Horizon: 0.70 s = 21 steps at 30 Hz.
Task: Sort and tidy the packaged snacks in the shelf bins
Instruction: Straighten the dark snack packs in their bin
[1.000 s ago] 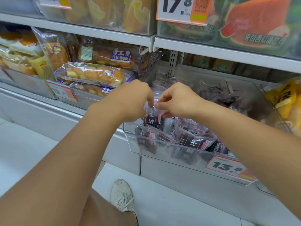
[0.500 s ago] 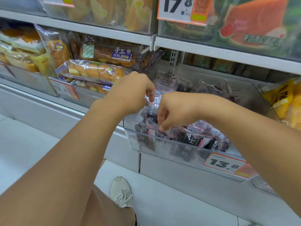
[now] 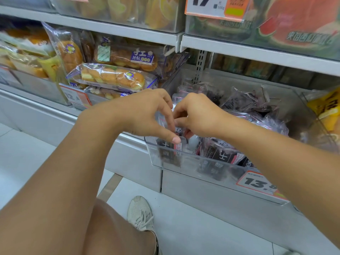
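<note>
A clear plastic bin (image 3: pixel 184 168) on the low shelf holds several dark snack packets (image 3: pixel 222 153) with white and pink print. Both hands meet over its left front corner. My left hand (image 3: pixel 145 115) has its fingers curled down on the top edge of an upright dark packet (image 3: pixel 168 148), the thumb lying against the bin's front rim. My right hand (image 3: pixel 196 115) pinches the top of a packet right beside it; its fingertips are hidden behind the left hand. More dark packets (image 3: pixel 246 102) lie loose at the back of the bin.
A neighbouring bin on the left holds bagged bread rolls (image 3: pixel 112 76). Yellow packets (image 3: pixel 327 111) fill the bin at the right. A price tag (image 3: pixel 257 183) hangs on the bin's front. An upper shelf (image 3: pixel 257 52) overhangs. My knee and shoe (image 3: pixel 139 212) are on the floor below.
My right hand rose from low in the bin back to meet my left hand over the left front corner. My left hand dropped slightly, its thumb now on the rim.
</note>
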Each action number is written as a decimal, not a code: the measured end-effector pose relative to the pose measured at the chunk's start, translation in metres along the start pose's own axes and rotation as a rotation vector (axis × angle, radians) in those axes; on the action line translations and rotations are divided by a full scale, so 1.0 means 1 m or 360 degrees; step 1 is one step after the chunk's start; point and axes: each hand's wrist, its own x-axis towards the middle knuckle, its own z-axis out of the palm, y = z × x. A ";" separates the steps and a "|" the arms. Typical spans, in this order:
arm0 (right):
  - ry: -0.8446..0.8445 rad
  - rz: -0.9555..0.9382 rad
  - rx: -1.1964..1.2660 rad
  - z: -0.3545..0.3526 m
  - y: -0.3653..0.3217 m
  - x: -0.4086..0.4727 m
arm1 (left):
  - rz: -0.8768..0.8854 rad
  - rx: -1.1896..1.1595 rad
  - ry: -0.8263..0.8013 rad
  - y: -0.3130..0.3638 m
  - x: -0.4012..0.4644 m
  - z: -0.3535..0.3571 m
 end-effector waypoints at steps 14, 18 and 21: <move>-0.0511 0.0224 -0.0292 -0.036 -0.013 -0.029 | -0.0140 0.0369 0.0141 0.007 0.026 0.011; -0.0366 0.0208 0.0047 -0.026 -0.007 -0.028 | -0.0119 0.0357 0.0173 0.005 0.027 0.006; -0.0235 0.0281 0.0451 -0.017 0.000 -0.027 | -0.0121 0.0176 0.0085 0.000 0.026 0.004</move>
